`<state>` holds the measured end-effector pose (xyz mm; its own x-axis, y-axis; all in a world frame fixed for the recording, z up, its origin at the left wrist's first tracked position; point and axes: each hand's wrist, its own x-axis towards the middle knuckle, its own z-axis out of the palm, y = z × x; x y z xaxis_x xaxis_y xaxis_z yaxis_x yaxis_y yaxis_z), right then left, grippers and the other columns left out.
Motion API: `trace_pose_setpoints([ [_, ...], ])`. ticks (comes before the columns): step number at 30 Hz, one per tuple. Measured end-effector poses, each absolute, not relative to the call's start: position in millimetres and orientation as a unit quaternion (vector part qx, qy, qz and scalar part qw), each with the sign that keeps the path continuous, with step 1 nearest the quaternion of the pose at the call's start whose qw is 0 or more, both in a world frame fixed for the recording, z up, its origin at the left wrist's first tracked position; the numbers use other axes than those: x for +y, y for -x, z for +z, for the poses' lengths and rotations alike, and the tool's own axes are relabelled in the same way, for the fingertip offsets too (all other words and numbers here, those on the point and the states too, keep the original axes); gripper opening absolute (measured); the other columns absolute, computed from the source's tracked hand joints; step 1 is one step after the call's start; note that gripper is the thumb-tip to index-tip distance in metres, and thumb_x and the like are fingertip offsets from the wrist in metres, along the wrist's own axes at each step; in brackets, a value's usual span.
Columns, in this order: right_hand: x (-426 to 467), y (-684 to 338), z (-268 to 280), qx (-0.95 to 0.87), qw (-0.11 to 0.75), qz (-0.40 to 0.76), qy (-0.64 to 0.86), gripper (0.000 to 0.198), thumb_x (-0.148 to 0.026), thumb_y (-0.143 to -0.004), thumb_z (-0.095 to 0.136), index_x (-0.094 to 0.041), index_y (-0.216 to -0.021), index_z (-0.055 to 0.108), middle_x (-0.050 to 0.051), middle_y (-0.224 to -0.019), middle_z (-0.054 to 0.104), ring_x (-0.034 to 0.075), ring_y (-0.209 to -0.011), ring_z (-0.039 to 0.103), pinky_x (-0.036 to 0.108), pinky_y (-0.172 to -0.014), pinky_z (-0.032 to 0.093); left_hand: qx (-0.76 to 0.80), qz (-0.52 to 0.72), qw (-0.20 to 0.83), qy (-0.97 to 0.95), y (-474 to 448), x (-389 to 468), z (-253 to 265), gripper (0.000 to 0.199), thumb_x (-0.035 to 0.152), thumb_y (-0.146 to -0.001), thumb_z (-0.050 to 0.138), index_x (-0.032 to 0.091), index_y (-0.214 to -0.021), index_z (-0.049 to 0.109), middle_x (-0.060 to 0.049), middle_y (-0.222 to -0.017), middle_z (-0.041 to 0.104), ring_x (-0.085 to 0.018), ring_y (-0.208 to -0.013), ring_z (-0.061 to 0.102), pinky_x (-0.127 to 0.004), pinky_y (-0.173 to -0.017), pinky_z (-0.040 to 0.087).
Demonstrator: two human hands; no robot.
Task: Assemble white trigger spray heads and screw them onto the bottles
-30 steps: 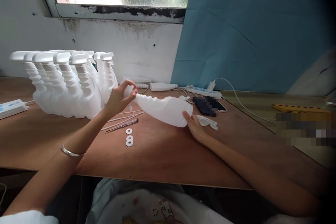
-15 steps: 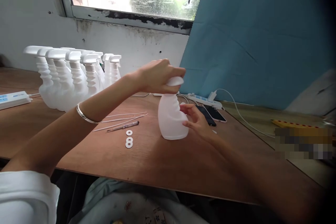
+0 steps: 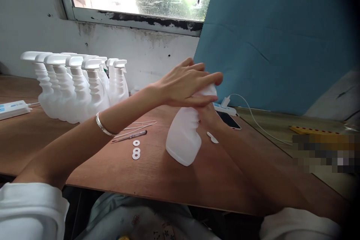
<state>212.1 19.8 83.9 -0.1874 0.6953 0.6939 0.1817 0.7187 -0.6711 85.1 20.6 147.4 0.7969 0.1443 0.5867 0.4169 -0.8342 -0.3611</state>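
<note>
A frosted white spray bottle [image 3: 182, 137] leans over the table, its neck tipped to the right. My left hand [image 3: 187, 82] is closed over its white spray head [image 3: 208, 90], thumb beneath and fingers across the top. Close against the neck is my right hand [image 3: 207, 114]; its fingers are hidden behind the left hand and the bottle. A small curved white plastic piece [image 3: 212, 137] lies beside my right forearm. Left of the bottle are white ring washers [image 3: 136, 143], a screwdriver [image 3: 137, 134] and several thin white tubes [image 3: 143, 124].
Several white spray bottles [image 3: 75, 90] stand grouped at the back left, near a power strip [image 3: 14, 109]. Behind my right hand lie a phone [image 3: 229, 120] and another power strip [image 3: 229, 110] with a white cable. A blue cloth [image 3: 267, 45] hangs at the back right.
The bottle has gone from upright to tilted. My left hand has shifted right with the spray head, and my right hand has moved up from the bottle's side to its neck.
</note>
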Motion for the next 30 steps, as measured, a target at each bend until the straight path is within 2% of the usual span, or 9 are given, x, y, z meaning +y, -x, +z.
trace_pose_setpoints([
  [2,24,-213,78,-0.722,0.590,0.184,0.311,0.023,-0.039,-0.071,0.058,-0.020,-0.060,0.053,0.000,-0.064,0.057,0.016,-0.064,0.054,0.033,-0.062,0.046,-0.171,-0.352,0.160,0.906,-76,22,130,0.045,0.052,-0.085,0.034,0.023,-0.118,0.043,-0.006,-0.112,0.055,-0.026,-0.110,0.046,-0.044,-0.093,0.030],
  [4,26,-212,74,-0.714,0.597,0.181,0.319,0.019,-0.037,-0.072,0.058,-0.019,-0.066,0.057,0.000,-0.068,0.058,0.016,-0.068,0.055,0.033,-0.065,0.046,-0.201,-0.436,0.059,0.875,-69,23,109,0.054,0.054,-0.082,0.039,0.023,-0.126,0.034,-0.009,-0.133,0.038,-0.028,-0.123,0.033,-0.045,-0.097,0.027],
  [7,26,-209,73,-0.695,0.612,0.166,0.339,0.017,-0.035,-0.072,0.059,-0.019,-0.075,0.059,-0.001,-0.073,0.059,0.016,-0.070,0.056,0.031,-0.067,0.044,-0.261,-0.507,-0.154,0.807,-68,18,76,0.069,0.053,-0.077,0.051,0.024,-0.132,0.021,-0.012,-0.140,0.024,-0.029,-0.126,0.029,-0.045,-0.098,0.029],
  [11,23,-203,72,-0.669,0.624,0.147,0.376,0.019,-0.037,-0.073,0.058,-0.018,-0.070,0.055,-0.002,-0.065,0.054,0.013,-0.061,0.051,0.027,-0.059,0.041,-0.275,-0.415,-0.428,0.754,-82,2,40,0.090,0.046,-0.062,0.070,0.019,-0.131,0.018,-0.015,-0.134,0.032,-0.030,-0.121,0.036,-0.044,-0.094,0.038],
  [16,22,-202,71,-0.647,0.623,0.174,0.404,0.027,-0.042,-0.073,0.058,-0.018,-0.063,0.049,-0.005,-0.055,0.044,0.010,-0.053,0.042,0.025,-0.051,0.035,-0.323,-0.449,-0.423,0.718,-99,-9,11,0.102,0.039,-0.049,0.079,0.019,-0.129,0.018,-0.014,-0.132,0.030,-0.030,-0.122,0.032,-0.044,-0.096,0.038],
  [19,22,-203,73,-0.643,0.630,0.189,0.393,0.024,-0.041,-0.071,0.062,-0.019,-0.073,0.052,-0.004,-0.061,0.047,0.011,-0.056,0.044,0.026,-0.055,0.037,-0.344,-0.429,-0.426,0.718,-100,-7,5,0.100,0.039,-0.051,0.078,0.017,-0.129,0.019,-0.016,-0.131,0.028,-0.031,-0.121,0.033,-0.044,-0.094,0.039],
  [24,24,-202,74,-0.645,0.622,0.208,0.392,0.027,-0.044,-0.071,0.062,-0.020,-0.067,0.050,-0.004,-0.059,0.045,0.012,-0.055,0.045,0.029,-0.057,0.040,-0.334,-0.407,-0.415,0.742,-95,-3,9,0.093,0.035,-0.056,0.074,0.018,-0.131,0.020,-0.014,-0.132,0.030,-0.030,-0.120,0.035,-0.042,-0.094,0.041],
  [26,24,-201,68,-0.645,0.627,0.226,0.373,0.026,-0.044,-0.070,0.062,-0.022,-0.081,0.053,-0.002,-0.070,0.052,0.014,-0.063,0.051,0.031,-0.062,0.044,-0.314,-0.404,-0.398,0.762,-93,1,10,0.092,0.033,-0.059,0.072,0.019,-0.132,0.020,-0.013,-0.131,0.033,-0.030,-0.121,0.035,-0.042,-0.096,0.039],
  [30,24,-200,36,-0.669,0.596,0.276,0.349,0.050,-0.041,-0.070,0.063,-0.027,-0.113,0.040,0.002,-0.102,0.053,0.018,-0.085,0.055,0.035,-0.076,0.046,-0.303,-0.379,-0.353,0.800,-82,10,5,0.072,0.033,-0.072,0.059,0.016,-0.133,0.026,-0.012,-0.131,0.040,-0.029,-0.122,0.037,-0.042,-0.099,0.035],
])
